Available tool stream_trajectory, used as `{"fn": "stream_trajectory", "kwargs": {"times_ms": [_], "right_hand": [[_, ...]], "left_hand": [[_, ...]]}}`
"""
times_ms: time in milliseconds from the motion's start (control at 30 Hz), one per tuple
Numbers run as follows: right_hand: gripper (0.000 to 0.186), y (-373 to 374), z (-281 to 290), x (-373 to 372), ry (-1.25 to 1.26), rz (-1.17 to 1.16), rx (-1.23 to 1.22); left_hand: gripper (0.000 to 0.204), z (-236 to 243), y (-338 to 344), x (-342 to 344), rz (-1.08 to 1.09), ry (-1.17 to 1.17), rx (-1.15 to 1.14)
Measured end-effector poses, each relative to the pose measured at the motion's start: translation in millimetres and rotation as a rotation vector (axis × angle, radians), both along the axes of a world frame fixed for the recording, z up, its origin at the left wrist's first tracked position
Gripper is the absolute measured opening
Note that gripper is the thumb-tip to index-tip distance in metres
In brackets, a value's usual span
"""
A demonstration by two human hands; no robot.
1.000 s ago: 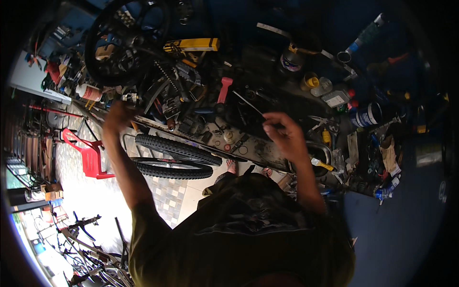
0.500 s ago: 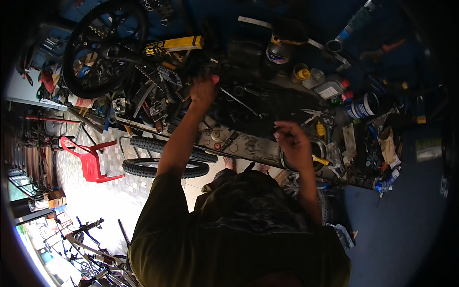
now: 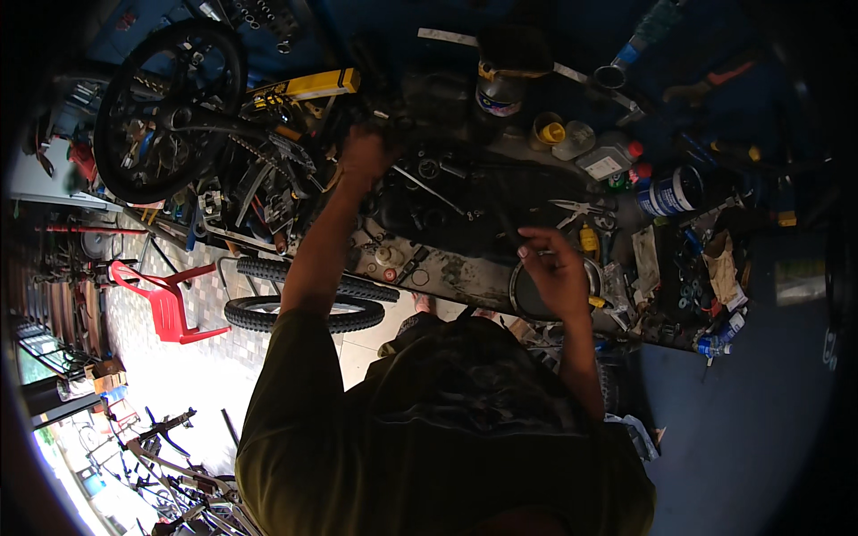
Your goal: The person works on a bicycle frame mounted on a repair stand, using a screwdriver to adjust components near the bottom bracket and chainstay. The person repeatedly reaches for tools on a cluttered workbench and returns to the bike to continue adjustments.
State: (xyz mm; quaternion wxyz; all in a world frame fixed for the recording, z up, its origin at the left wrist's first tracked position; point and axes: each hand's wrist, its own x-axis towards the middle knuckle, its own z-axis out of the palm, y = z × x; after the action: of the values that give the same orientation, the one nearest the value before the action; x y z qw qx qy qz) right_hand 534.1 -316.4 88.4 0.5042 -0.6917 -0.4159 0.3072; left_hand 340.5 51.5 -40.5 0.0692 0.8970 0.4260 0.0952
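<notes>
At the cluttered workbench (image 3: pixel 465 277), centre: left hand (image 3: pixel 365 154) now further up and back vs 0.5 s ago, arm stretched out, fingers curled onto dark bike parts (image 3: pixel 393 134) beside the yellow frame tube (image 3: pixel 308 86); exactly what it grips, can't tell. Right hand (image 3: pixel 556 268) has dropped slightly toward bench front edge, fingers pinched round a thin dark tool (image 3: pixel 505 228), type unclear, just above a round black ring (image 3: pixel 523 295) at the edge. Bike wheel (image 3: pixel 165 112) upper left, same spot as before. Loose tyre (image 3: pixel 304 313) on floor below bench, red plastic chair (image 3: pixel 165 299) left of it. Packages, back of bench, L to R: dark round tin w/ yellow band (image 3: pixel 500 89); small yellow-capped pot (image 3: pixel 550 134); pale squarish bottle w/ red cap (image 3: pixel 608 161); blue-and-white can (image 3: pixel 672 189) lying on its side, label facing cam. Yellow small bottle (image 3: pixel 588 239) near right hand. Crumpled brown paper wrapper (image 3: pixel 719 268) far right.
</notes>
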Motion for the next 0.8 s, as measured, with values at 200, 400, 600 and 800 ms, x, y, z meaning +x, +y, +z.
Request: {"fn": "stream_trajectory", "kwargs": {"times_ms": [200,400,600,800], "right_hand": [[0.028,0,-2,5,-0.056,0.002,-0.003],[0.026,-2,4,6,-0.083,-0.007,-0.057],[0.026,-10,10,6,-0.148,-0.027,-0.068],[0.025,-7,14,-4,-0.083,-0.049,-0.063]], "left_hand": [[0.037,-16,12,23,0.011,-0.237,0.086],[0.021,-16,38,57,0.098,0.01,0.034],[0.02,-7,47,71,-0.06,0.207,0.16],[0.017,-5,40,40,-0.025,-0.23,0.061]]}}
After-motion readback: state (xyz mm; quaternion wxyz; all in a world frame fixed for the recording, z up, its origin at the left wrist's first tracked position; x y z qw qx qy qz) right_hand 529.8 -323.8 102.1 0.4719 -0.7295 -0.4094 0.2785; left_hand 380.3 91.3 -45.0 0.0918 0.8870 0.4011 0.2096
